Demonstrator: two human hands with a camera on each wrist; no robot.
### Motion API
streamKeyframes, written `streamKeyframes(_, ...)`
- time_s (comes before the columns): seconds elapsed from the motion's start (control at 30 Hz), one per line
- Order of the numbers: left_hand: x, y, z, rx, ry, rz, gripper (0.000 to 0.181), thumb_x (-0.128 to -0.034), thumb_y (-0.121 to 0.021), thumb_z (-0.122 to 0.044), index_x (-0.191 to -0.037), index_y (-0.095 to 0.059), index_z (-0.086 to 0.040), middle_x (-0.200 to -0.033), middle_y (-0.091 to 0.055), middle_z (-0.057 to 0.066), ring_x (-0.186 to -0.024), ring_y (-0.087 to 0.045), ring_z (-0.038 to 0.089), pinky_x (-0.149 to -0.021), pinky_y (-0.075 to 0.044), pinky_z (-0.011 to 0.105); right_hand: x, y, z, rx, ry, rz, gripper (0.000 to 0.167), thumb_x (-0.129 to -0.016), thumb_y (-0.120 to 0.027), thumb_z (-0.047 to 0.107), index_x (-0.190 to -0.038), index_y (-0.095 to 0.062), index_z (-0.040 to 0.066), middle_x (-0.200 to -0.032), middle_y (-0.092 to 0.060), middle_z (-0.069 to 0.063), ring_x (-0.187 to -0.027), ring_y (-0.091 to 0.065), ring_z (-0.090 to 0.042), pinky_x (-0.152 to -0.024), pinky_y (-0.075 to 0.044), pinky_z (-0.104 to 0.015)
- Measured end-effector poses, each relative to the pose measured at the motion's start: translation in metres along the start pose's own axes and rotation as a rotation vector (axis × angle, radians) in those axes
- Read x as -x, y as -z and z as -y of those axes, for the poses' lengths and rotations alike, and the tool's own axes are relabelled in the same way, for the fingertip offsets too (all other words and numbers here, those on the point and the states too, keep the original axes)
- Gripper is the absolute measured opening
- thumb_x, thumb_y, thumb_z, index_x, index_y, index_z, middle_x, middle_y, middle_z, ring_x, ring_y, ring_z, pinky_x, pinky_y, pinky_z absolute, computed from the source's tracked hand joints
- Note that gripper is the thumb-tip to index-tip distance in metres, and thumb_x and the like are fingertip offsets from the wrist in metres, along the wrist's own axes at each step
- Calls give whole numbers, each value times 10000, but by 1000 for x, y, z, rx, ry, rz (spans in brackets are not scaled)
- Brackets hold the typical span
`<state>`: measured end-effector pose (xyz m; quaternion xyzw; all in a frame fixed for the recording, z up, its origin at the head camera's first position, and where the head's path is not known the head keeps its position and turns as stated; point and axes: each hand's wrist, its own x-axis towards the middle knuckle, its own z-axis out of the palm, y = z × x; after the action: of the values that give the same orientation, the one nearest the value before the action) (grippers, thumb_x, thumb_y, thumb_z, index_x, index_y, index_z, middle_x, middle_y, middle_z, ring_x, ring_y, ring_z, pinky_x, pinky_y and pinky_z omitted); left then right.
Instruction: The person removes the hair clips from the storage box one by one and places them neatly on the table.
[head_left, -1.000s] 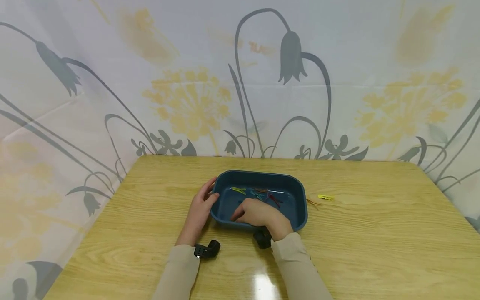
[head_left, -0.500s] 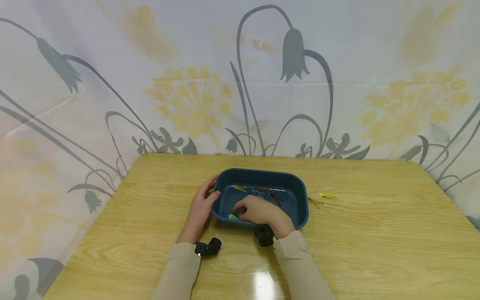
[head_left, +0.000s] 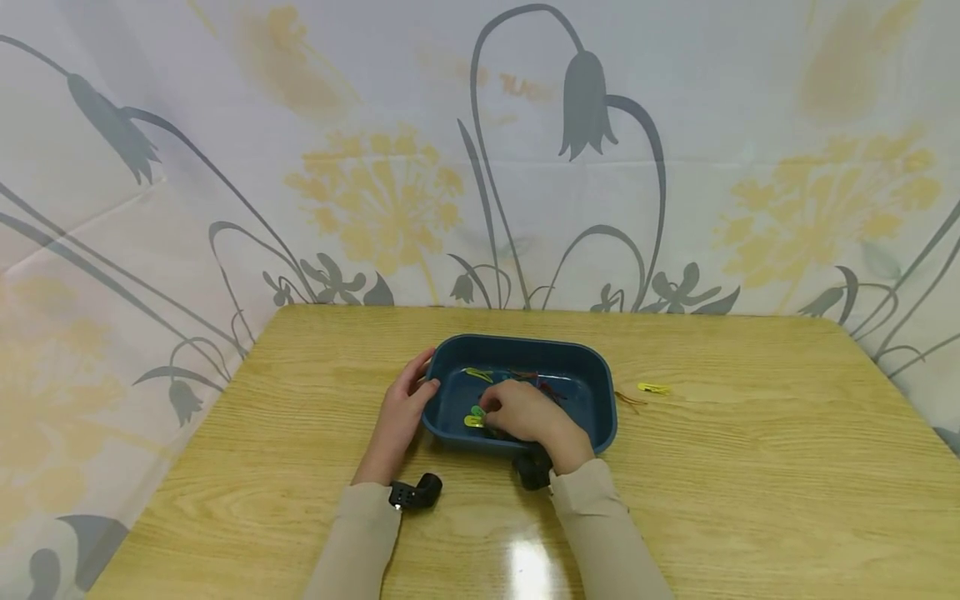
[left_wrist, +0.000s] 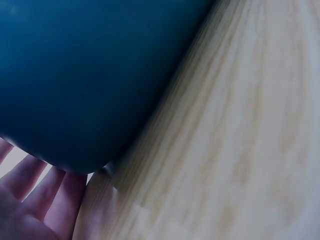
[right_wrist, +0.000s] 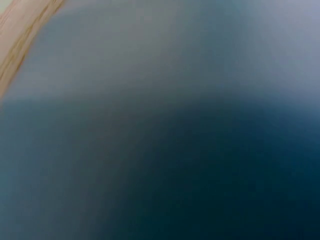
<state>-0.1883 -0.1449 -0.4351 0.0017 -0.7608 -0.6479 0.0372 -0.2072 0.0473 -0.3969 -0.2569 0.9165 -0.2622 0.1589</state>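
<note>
Where the right hand [head_left: 525,410] reaches into the tray [head_left: 517,352], I see its thumb and fingertips brought together on a green clip [head_left: 477,411], at about eight o'clock from the tray's centre. A yellow clip [head_left: 473,422] shows just beside it, on the near side; whether that one is pinched as well I cannot tell, and the right wrist feed gives me only blur. The wrist bends over the near wall, I take it, so that the fingers can get down to such small pieces.

At nine o'clock the left hand [head_left: 405,408] is clamped on the tray's end, thumb at the rim and fingers along the outside, presumably to keep it from sliding while the other works. Inside, a lime clip [head_left: 478,374] lies at ten o'clock, a brown clip [head_left: 525,375] at twelve and a red clip [head_left: 552,391] near two.

Outside, at three o'clock, an orange clip [head_left: 628,398] lies on the bench [head_left: 750,467] near the tray, with a loose yellow clip [head_left: 652,388] farther out. Beyond, toward twelve, I have a flowered cloth [head_left: 682,200].
</note>
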Motion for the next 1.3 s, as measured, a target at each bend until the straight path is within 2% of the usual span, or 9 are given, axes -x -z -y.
streamKeyframes(0.17, 0, 0, 0, 3, -1, -1, 430, -902, -506, -198, -1320, -428, -261, -1266, -454, 0, -1139, -436, 168, -946, -350, 385, 3, 1, -2, 12, -21, -48, 93, -853, -590, 166, -919, -644, 129, -783, -591, 31, -614, -521, -97, -678, -434, -311)
streamKeyframes(0.33, 1, -1, 0, 4, -5, 0, 429, -903, -508, -196, -1320, -427, -257, -1286, -446, 14, -1154, -426, 175, -952, -344, 390, 6, 1, -5, -41, -49, -70, 123, -877, -561, 174, -942, -645, 112, -672, -563, 29, -527, -510, -108, -619, -417, -297)
streamKeyframes(0.47, 6, -1, -11, 21, -7, 21, 441, -907, -501, -163, -1337, -410, -207, -1316, -424, 75, -1186, -403, 216, -962, -330, 415, 8, 4, -6, -70, -66, -101, 159, -877, -562, 175, -991, -645, 102, -758, -579, 36, -552, -530, -107, -619, -429, -291)
streamKeyframes(0.57, 5, -1, -11, 25, -4, 26, 442, -909, -501, -162, -1339, -407, -205, -1315, -424, 69, -1187, -401, 210, -963, -328, 410, 11, 8, -4, -90, -74, -118, 166, -877, -562, 169, -999, -644, 91, -791, -587, 23, -569, -544, -119, -616, -434, -293)
streamKeyframes(0.73, 0, -1, 1, 17, -9, 11, 439, -902, -515, -197, -1328, -420, -239, -1295, -442, 27, -1170, -416, 180, -954, -341, 398, 15, 14, 0, -101, -72, -129, 155, -883, -556, 179, -984, -635, 90, -735, -570, 25, -557, -528, -117, -577, -424, -287)
streamKeyframes(0.93, -1, -1, 1, 11, -5, 1, 436, -900, -513, -187, -1323, -423, -244, -1296, -437, 54, -1169, -417, 203, -954, -339, 418, 21, 23, 5, -126, -51, -143, 137, -889, -550, 199, -949, -629, 105, -633, -555, 2, -543, -521, -146, -561, -400, -305)
streamKeyframes(1.13, -1, 0, 0, -2, -2, -7, 441, -897, -515, -197, -1324, -420, -253, -1288, -438, 40, -1170, -412, 192, -957, -337, 406, 29, 28, 8, -136, -47, -138, 140, -890, -548, 212, -941, -628, 109, -652, -572, -27, -576, -547, -181, -556, -401, -304)
streamKeyframes(1.3, 3, 0, -7, 13, 8, 21, 451, -909, -502, -171, -1346, -397, -202, -1311, -417, 83, -1191, -393, 228, -966, -321, 430, 35, 30, 5, -144, -48, -155, 149, -890, -549, 221, -960, -629, 116, -646, -559, 1, -591, -559, -191, -563, -409, -298)
